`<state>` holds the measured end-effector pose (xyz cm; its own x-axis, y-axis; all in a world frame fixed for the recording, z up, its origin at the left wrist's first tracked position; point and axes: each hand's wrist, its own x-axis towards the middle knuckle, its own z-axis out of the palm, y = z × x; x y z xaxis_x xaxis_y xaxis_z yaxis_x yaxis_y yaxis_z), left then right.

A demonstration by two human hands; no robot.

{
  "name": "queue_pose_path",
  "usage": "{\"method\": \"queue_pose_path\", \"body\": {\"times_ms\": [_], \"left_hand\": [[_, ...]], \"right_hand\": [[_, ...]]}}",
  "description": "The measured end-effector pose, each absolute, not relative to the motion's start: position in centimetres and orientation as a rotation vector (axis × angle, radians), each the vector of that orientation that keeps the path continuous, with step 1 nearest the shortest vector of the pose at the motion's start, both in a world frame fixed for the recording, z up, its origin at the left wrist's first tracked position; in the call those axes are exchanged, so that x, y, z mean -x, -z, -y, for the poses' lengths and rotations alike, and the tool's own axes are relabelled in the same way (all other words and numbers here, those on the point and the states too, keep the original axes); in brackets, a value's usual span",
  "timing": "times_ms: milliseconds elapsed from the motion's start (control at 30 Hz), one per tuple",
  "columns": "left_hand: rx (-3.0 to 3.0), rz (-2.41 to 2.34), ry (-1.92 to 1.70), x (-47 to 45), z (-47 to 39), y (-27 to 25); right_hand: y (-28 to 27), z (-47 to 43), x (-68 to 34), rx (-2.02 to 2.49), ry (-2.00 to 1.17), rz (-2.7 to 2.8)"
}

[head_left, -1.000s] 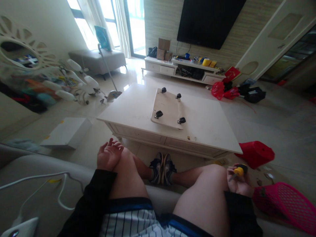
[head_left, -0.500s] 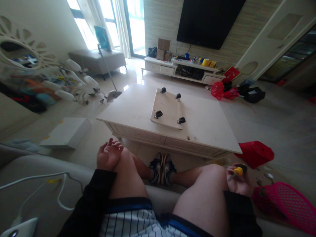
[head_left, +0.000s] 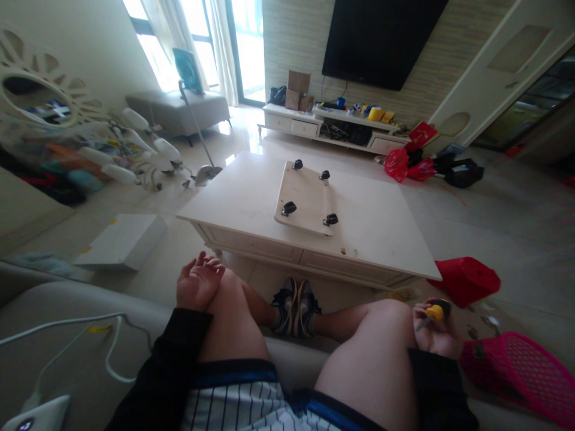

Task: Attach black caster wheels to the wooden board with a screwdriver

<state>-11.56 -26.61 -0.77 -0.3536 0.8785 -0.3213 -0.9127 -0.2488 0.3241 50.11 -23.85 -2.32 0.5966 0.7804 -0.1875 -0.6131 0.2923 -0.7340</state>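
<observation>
My left hand (head_left: pixel 200 280) rests palm up on my left knee, fingers loosely curled and apart, with nothing in it. In my right hand (head_left: pixel 433 329), lying on my right knee, is a short screwdriver (head_left: pixel 435 311) with a yellow and black handle; its metal shaft points down to the left. Beyond my knees, a pale board (head_left: pixel 305 200) lies on the white coffee table (head_left: pixel 372 209). Black caster wheels (head_left: pixel 289 208) stand up from the board near its corners. Small bits (head_left: pixel 343 251) lie near the table's front edge, too small to name.
A red stool (head_left: pixel 467 280) and a pink mesh basket (head_left: pixel 521 371) stand at the right. On the floor at left is a white box (head_left: pixel 123 242). White cables (head_left: pixel 112 317) cross the sofa (head_left: pixel 81 299) on my left. A low TV cabinet (head_left: pixel 296 123) stands against the far wall.
</observation>
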Motion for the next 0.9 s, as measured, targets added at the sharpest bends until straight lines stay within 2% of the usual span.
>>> {"method": "queue_pose_path", "body": {"times_ms": [200, 900], "left_hand": [[0.082, -0.544, -1.853, 11.64, 26.65, 0.88], [0.101, -0.553, -1.86, 11.38, 26.63, 0.56]], "right_hand": [[2.4, 24.01, -50.57, 0.852, -1.044, 0.154], [2.83, 23.9, -50.98, 0.833, -1.043, 0.146]]}}
